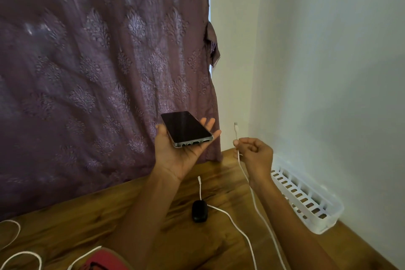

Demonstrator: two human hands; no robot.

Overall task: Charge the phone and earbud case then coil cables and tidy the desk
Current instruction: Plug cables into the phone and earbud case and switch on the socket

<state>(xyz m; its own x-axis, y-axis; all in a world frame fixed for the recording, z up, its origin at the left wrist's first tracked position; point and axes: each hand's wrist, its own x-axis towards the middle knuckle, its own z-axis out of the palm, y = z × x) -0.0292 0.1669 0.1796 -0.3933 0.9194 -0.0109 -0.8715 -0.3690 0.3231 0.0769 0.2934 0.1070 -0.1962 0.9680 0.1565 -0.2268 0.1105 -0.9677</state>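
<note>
A black phone in a clear case lies screen up on my left hand, held above the wooden desk, its port end facing me. My right hand pinches a white charging cable just below its plug, which points upward a short way right of the phone. The plug and the phone are apart. A black earbud case sits on the desk below my hands, with a second white cable lying across beside it.
A white slotted plastic tray lies on the desk along the right wall. A purple patterned curtain hangs behind the desk. More white cable loops lie at the lower left, and a red object shows at the bottom edge.
</note>
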